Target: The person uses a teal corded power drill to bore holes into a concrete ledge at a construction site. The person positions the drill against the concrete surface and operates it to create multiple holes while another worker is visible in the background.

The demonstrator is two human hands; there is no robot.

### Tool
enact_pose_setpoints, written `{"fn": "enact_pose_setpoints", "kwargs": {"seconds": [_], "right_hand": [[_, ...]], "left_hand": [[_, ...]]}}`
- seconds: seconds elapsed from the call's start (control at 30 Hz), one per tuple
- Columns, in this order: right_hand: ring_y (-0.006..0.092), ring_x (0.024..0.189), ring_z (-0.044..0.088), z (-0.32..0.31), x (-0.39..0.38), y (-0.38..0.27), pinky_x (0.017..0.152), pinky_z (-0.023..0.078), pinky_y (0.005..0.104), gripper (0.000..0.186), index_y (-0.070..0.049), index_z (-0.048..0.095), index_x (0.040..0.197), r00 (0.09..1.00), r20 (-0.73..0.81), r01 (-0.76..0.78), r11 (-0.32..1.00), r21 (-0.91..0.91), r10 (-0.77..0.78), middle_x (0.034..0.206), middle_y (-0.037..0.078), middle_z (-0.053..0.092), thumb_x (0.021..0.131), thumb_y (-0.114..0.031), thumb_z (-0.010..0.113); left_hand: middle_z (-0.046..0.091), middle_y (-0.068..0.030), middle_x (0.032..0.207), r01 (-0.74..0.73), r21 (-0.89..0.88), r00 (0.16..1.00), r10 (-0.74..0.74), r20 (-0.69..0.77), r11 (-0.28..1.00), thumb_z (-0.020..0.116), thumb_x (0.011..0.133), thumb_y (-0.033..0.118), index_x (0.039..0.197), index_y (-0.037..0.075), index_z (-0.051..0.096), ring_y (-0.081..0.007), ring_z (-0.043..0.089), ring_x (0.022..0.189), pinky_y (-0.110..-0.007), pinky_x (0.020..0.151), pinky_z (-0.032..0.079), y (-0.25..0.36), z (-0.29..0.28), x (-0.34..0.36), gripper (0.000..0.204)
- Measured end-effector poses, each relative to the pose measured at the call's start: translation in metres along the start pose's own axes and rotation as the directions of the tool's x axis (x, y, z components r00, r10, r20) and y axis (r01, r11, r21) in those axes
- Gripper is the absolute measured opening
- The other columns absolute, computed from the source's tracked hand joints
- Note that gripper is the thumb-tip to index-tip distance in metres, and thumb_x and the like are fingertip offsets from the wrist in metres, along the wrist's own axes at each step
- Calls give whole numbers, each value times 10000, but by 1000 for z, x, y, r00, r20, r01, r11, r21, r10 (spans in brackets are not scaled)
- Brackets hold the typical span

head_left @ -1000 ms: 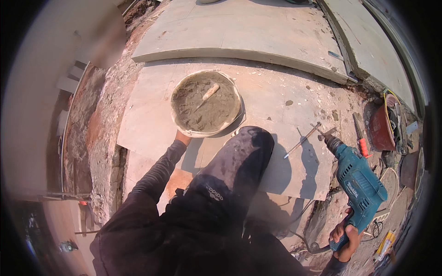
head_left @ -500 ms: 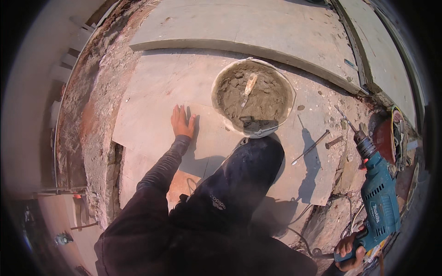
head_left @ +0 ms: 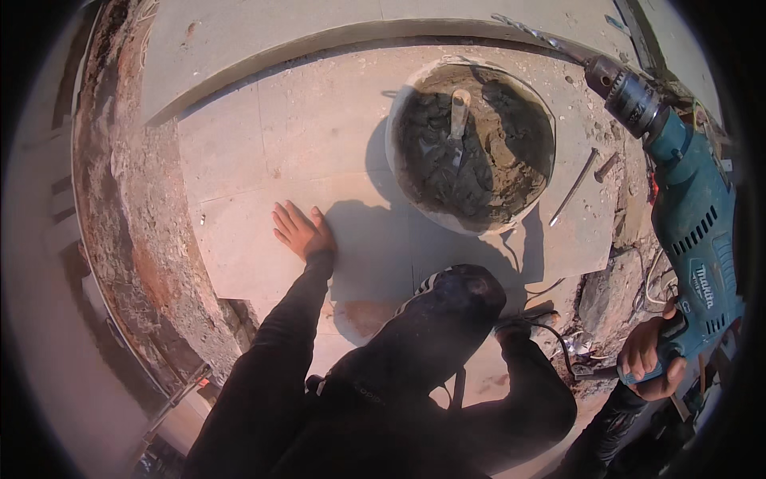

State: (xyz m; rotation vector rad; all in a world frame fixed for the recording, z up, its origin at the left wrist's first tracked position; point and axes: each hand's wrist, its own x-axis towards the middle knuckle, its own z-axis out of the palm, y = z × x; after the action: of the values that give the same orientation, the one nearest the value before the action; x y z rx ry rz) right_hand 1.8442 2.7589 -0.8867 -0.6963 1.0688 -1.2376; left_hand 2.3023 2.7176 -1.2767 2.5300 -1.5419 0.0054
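My left hand [head_left: 305, 231] lies flat on the pale stone slab [head_left: 239, 247], fingers spread, holding nothing. At the right, my right hand [head_left: 650, 359] is closed round the handle of a teal power drill [head_left: 698, 231]. Its long drill bit [head_left: 542, 37] points up and to the left, above the ground beyond the bucket. A round bucket [head_left: 392, 144] of wet grey mortar [head_left: 503, 144] stands on the slab between my hands. In the mortar rests a trowel [head_left: 459, 116] with a light handle.
A raised slab [head_left: 279, 36] edges the far side. Right of the bucket lie a metal rod [head_left: 574, 185] and a short bolt [head_left: 607, 168]. The drill's black cord [head_left: 562, 343] curls near my knee [head_left: 471, 291]. Rough broken ground [head_left: 152, 239] borders the left.
The drill has risen and swung its bit further up and left. The view has shifted, and shadow now covers much of the bucket. My left hand stays flat on the slab.
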Motion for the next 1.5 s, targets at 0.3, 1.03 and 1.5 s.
{"fn": "enact_pose_setpoints", "kwargs": {"seconds": [0.3,1.03,1.5], "right_hand": [[109,494,496,86,73,93,475,393,257,308,49,520,969,987,149,52,998,25,-55,595,44,514,793,-164,658],[66,521,486,80,-200,102,464,375,242,307,9,541,1008,953,-236,96,928,-359,-190,652,5,537,827,-199,675],[117,519,453,45,-173,146,500,382,256,572,105,413,1221,890,-121,450,891,69,-440,664,57,479,770,-187,612]], "left_hand": [[262,-117,1509,-11,316,998,31,-60,949,200,942,622,1446,108,289,-286,273,1376,-514,1055,249,-20,17,-15,726],[228,-103,1522,-202,120,979,204,-6,972,263,927,627,1451,135,275,-271,230,1397,-568,1058,219,15,-8,-37,719],[289,-315,1431,-285,-178,434,293,852,942,664,751,556,1381,-49,351,-400,340,1324,-377,1079,307,-24,-65,76,927]]}}
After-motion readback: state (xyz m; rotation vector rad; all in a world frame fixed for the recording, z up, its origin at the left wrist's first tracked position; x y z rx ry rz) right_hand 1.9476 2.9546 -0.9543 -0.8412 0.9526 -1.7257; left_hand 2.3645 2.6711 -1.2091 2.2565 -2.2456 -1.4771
